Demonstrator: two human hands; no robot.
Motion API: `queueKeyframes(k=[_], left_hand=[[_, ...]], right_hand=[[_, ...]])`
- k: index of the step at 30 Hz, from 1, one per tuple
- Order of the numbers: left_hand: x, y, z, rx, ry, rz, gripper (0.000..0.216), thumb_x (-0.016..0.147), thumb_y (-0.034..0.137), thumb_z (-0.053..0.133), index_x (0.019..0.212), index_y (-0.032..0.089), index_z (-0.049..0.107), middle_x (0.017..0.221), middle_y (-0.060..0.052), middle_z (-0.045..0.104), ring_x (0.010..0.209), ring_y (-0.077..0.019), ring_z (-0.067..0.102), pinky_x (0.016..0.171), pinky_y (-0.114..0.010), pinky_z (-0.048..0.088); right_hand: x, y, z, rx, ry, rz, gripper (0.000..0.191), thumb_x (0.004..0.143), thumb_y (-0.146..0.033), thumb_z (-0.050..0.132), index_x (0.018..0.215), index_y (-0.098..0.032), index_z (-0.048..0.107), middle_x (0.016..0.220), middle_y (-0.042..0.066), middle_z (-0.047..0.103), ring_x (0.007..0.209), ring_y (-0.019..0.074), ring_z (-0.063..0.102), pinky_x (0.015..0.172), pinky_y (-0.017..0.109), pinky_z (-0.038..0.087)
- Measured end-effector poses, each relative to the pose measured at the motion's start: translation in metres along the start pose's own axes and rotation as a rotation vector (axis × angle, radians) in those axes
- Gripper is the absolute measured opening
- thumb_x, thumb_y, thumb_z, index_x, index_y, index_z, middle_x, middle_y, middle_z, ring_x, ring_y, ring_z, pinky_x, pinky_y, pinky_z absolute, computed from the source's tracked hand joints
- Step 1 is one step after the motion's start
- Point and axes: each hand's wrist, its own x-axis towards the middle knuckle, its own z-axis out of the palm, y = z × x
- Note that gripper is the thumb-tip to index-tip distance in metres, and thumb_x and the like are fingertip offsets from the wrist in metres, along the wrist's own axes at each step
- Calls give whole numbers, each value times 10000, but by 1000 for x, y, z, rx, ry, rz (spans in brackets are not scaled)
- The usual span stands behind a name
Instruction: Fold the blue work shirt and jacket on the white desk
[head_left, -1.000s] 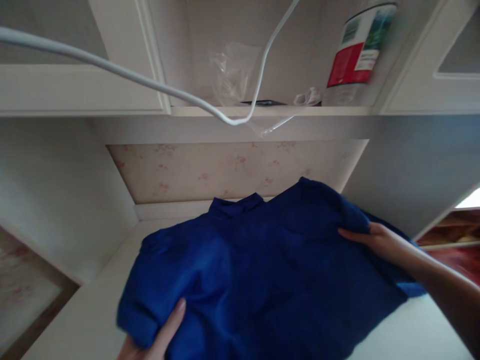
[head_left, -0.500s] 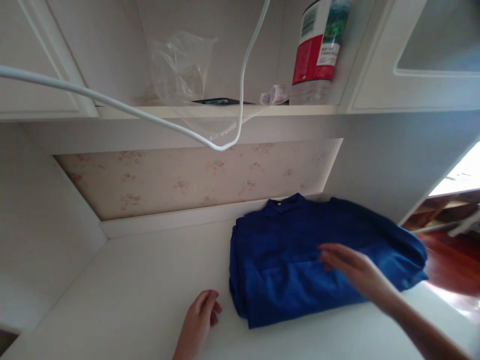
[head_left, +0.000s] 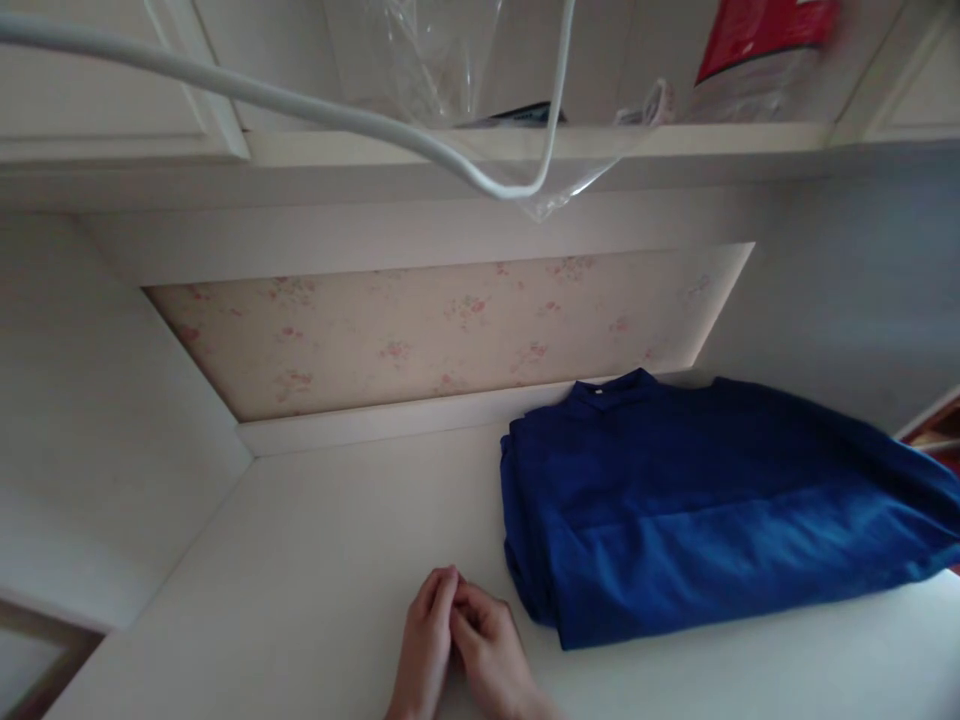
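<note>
The folded blue shirt (head_left: pixel 712 500) lies flat on the white counter (head_left: pixel 315 560), its collar toward the back wall and its long axis running left to right, out past the right edge of view. Its near left corner sits just beside the fingers (head_left: pixel 442 590), to their right and slightly beyond, not touching them. The right hand (head_left: pixel 491 655) is the nearer one; the left hand (head_left: pixel 424 645) lies against it on the far side from the shirt. Both hands rest on the counter with fingertips pressed together, holding nothing. Overhead, a white cable (head_left: pixel 300 100) loops below a shelf (head_left: pixel 675 140) carrying a clear plastic bag (head_left: pixel 420 60).
</note>
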Motion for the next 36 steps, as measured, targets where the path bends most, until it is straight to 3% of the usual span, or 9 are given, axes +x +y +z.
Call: queueKeyframes(k=[6,12,26,32,36], left_hand=[[-5,-9,0,-5,-47,1,443,773,645,566,640,223,537,631,1,551,668,-199,539,656,-292,450],[-5,-14,-2,-12,-86,-26,455,771,657,579,678,213,548,652,4,546,680,-196,538,666,-289,443],[-9,-7,-3,60,-109,-35,431,838,615,502,686,212,523,667,4,541,684,-183,524,664,-280,406],[-14,-1,-3,-26,-221,-22,437,851,613,508,690,206,508,664,8,513,685,-167,501,659,-268,408],[-18,5,-5,-68,-332,-43,454,874,614,478,705,197,539,691,-19,593,723,-181,553,685,-268,430]], right_hand=[[0,9,-9,-109,-71,14,274,793,-400,604,774,-137,679,624,-12,499,598,112,394,561,230,326],[1,23,-14,-190,-59,11,305,814,-418,575,741,-133,656,555,-47,382,548,92,301,509,227,257],[-3,15,-17,-210,-119,-5,258,861,-345,515,781,-132,638,586,-37,415,561,95,319,519,227,265],[-8,14,-17,-238,-97,-19,376,881,-480,530,766,-140,641,686,16,531,662,135,444,621,250,373],[-15,16,-16,-340,30,-60,571,863,-646,488,540,-175,514,610,29,514,698,160,458,689,282,389]])
